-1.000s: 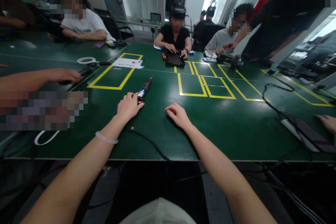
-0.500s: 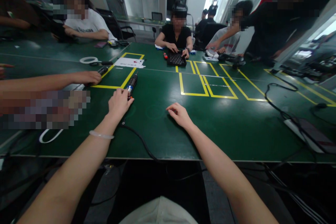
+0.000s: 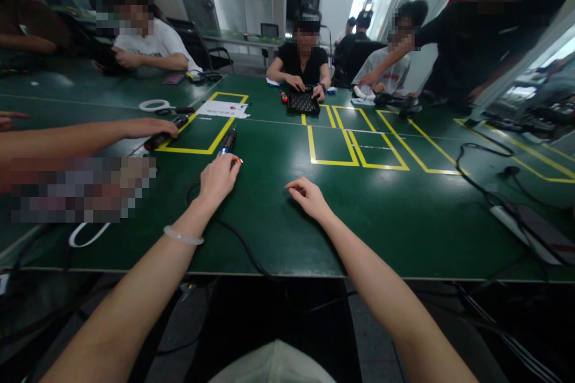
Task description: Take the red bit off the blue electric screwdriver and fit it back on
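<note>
My left hand (image 3: 219, 178) rests on the green table (image 3: 265, 233), its fingers closed over the rear of an electric screwdriver (image 3: 227, 142). The screwdriver is dark with a blue band, and its tip points away from me. Something small and orange-red shows at my fingertips; its kind cannot be made out. A black cord (image 3: 238, 236) runs from under my left wrist towards the near edge. To the right, my right hand (image 3: 308, 196) lies on the tabletop with loosely bent fingers, holding nothing.
At left, a co-worker's hand (image 3: 155, 127) rests on a dark tool (image 3: 157, 140). White paper (image 3: 222, 109) and yellow tape outlines (image 3: 335, 163) mark the tabletop. Opposite, a person handles a black tray (image 3: 303, 102). Cables (image 3: 483, 191) and a pale flat device (image 3: 530, 233) lie at right.
My left hand has shifted right and slightly forward over the screwdriver, which has barely moved. My right hand stays in place. The co-worker's hand at left has moved a little on the dark tool.
</note>
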The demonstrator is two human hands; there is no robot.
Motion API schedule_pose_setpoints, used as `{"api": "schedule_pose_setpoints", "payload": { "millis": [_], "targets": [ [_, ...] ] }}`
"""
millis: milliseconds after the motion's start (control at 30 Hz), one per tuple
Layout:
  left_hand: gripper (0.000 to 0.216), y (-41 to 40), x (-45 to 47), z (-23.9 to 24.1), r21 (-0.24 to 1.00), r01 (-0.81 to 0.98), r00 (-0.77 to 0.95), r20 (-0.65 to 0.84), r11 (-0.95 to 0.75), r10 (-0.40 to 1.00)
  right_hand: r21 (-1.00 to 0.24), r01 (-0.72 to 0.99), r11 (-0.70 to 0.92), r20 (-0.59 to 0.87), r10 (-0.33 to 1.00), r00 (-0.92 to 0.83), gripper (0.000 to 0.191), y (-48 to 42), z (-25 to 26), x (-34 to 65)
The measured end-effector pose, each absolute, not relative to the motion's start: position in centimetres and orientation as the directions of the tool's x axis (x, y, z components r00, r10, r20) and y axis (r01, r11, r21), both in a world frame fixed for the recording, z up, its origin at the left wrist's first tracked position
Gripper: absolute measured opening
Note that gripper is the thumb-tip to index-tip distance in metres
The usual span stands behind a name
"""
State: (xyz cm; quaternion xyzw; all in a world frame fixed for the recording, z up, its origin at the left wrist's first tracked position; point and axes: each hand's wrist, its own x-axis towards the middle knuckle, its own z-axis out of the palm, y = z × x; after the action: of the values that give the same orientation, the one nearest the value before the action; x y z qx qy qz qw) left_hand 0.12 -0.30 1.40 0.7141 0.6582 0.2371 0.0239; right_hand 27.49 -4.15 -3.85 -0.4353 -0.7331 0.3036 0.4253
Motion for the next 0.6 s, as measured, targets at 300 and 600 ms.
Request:
{"api": "schedule_pose_setpoints", "payload": {
  "millis": [300, 600],
  "targets": [
    [0.047, -2.2, 7.7, -0.7, 0.948, 0.271, 0.506, 0.006, -0.166, 0.862, -0.982, 0.037, 0.183, 0.164, 0.941, -0.296, 0.029, -3.8, -4.0, 27.2],
    [0.038, -2.7, 7.5, -0.8, 0.966, 0.229, 0.432, 0.012, -0.122, 0.902, -0.968, 0.026, 0.251, 0.232, 0.923, -0.307, 0.029, -3.6, -4.6, 27.1]
  ]
}}
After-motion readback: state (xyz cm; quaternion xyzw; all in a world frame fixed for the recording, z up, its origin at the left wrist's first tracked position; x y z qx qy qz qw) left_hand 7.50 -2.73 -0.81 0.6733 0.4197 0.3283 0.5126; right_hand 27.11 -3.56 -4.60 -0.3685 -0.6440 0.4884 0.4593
